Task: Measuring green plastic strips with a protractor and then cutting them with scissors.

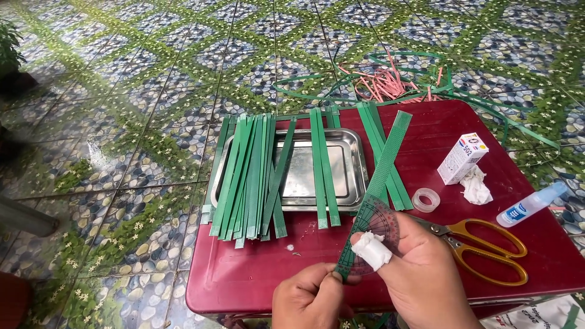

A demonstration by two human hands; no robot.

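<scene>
- Both hands sit at the near edge of the red table [244,280], seen from the head camera, and both are closed on things.
- Left hand [311,301] pinches the lower end of a long green strip [381,176] between thumb and fingers.
- Right hand [420,280] is closed around a clear protractor [375,228], pressing it against the strip; its thumb wears a white bandage [370,250] that lies on top of the protractor.
- From the hands, the green strip runs up and away to the right at a slant, its far end lying over other strips beyond the hands.
- Just to the right of the right hand lie scissors [481,244] with yellow handles, the blades pointing toward the hand.
- Beyond the right hand stands a small roll of clear tape [425,200], and further out a crumpled white tissue [475,186] beside a small white box [462,158].
- Far to the right of the hands lies a small white glue bottle [530,206] with a blue tip.
- Ahead of the left hand is a metal tray [350,152], with a bundle of cut green strips [250,176] laid across it and a few more strips [323,167] lying singly alongside.
- Past the far edge of the table, on the patterned floor [152,91], lie loose pink strips [384,82] tangled with long green ones.
</scene>
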